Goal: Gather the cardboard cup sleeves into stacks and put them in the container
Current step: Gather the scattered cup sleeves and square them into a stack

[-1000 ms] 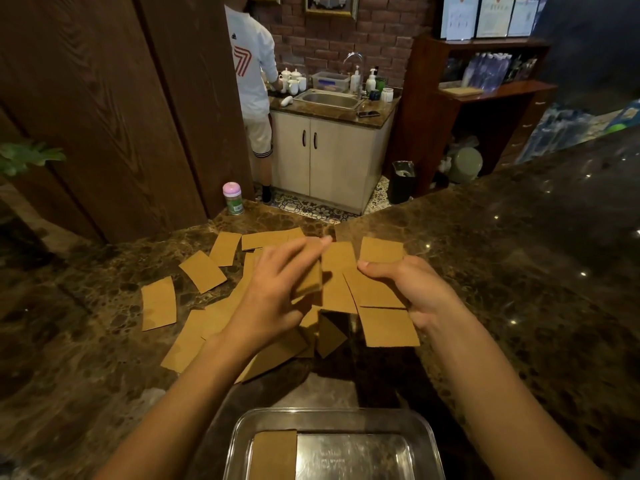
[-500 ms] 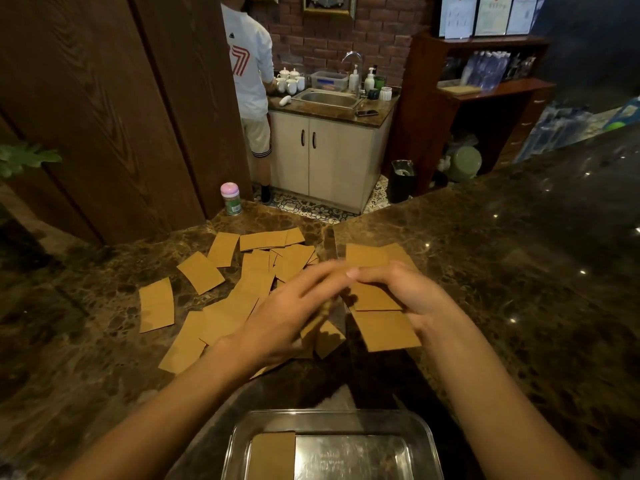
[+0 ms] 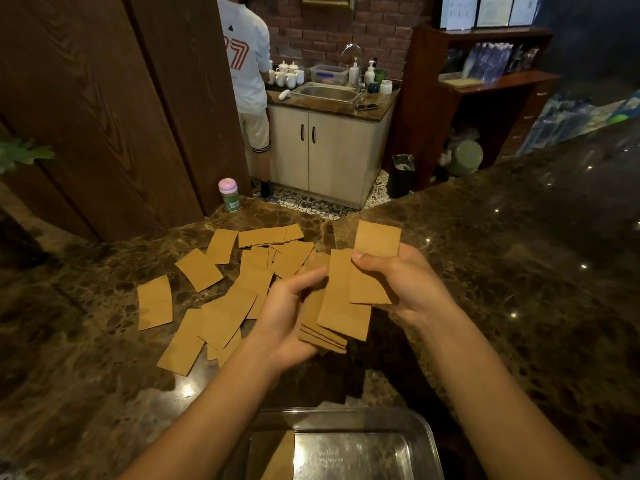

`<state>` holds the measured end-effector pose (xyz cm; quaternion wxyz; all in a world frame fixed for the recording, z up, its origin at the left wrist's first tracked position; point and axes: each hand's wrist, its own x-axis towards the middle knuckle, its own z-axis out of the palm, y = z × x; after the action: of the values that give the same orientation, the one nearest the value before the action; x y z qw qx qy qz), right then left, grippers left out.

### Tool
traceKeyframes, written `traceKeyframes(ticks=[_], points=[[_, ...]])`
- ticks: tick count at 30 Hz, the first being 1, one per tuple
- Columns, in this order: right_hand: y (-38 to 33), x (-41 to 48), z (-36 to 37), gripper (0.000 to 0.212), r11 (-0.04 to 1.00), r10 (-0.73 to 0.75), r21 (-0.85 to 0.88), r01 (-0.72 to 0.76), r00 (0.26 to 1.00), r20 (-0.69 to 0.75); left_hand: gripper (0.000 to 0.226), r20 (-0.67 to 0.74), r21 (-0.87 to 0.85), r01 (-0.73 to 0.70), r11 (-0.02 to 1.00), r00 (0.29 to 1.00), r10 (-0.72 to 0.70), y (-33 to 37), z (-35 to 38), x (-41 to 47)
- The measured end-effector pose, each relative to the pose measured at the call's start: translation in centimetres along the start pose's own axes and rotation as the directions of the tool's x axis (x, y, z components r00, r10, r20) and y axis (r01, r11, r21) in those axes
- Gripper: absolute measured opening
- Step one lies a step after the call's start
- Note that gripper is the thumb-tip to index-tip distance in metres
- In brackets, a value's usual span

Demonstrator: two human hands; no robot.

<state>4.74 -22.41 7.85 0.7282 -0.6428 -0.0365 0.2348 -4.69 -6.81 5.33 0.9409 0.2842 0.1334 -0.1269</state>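
Between both hands I hold a fanned bunch of flat brown cardboard cup sleeves [image 3: 343, 306], lifted off the dark marble counter [image 3: 502, 289]. My left hand [image 3: 289, 317] cups the bunch from below and the left. My right hand [image 3: 405, 282] pinches its upper right part, thumb on top. Several more loose sleeves [image 3: 221, 306] lie scattered on the counter to the left. A clear plastic container [image 3: 412, 424] stands at the near edge, with a stack of sleeves [image 3: 273, 455] in its left side.
A small pink-lidded bottle [image 3: 228, 195] stands at the counter's far edge. Wooden panels rise at the back left. Behind the counter a person in a white shirt [image 3: 247, 64] stands at a sink cabinet [image 3: 329, 150].
Both hands have lifted the gathered sleeves off the counter and drawn them nearer to me. The right-hand sleeves that lay flat are now in the held bunch.
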Motion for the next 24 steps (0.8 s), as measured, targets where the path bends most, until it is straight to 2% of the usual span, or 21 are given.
traceKeyframes(ticks=[4, 7, 10, 15, 18, 22, 24], points=[[0.2, 0.0, 0.2, 0.023, 0.999, -0.042, -0.022, 0.041, 0.999, -0.031, 0.049, -0.059, 0.227, -0.117, 0.967, 0.989, 0.133, -0.8, -0.4, 0.6], [0.6, -0.1, 0.7, 0.023, 0.987, -0.123, -0.109, 0.118, 0.992, -0.036, 0.059, -0.03, 0.356, -0.185, 0.916, 0.977, 0.209, -1.1, -1.0, 0.5], [0.9, -0.2, 0.7, 0.018, 0.984, -0.148, -0.106, 0.143, 0.988, -0.034, 0.07, -0.018, 0.37, -0.264, 0.891, 0.957, 0.291, -0.9, -1.0, 0.3], [0.2, -0.6, 0.2, 0.016, 0.99, -0.137, -0.03, 0.136, 0.991, -0.013, 0.064, -0.048, 0.346, -0.369, 0.863, 0.911, 0.41, 0.2, -1.3, -0.2], [-0.2, -1.0, -0.7, 0.015, 0.981, -0.167, -0.091, 0.172, 0.984, 0.058, 0.064, -0.06, 0.391, -0.431, 0.813, 0.87, 0.49, 0.9, -1.5, -0.5], [0.1, -1.6, -0.6, 0.013, 0.987, -0.092, -0.11, 0.114, 0.979, 0.182, 0.069, -0.057, 0.418, -0.504, 0.755, 0.815, 0.576, 1.0, -1.0, -0.3], [0.6, -1.9, -0.2, 0.013, 0.99, -0.074, -0.105, 0.097, 0.976, 0.205, 0.073, -0.041, 0.488, -0.537, 0.688, 0.773, 0.633, 0.8, -0.9, -0.1]])
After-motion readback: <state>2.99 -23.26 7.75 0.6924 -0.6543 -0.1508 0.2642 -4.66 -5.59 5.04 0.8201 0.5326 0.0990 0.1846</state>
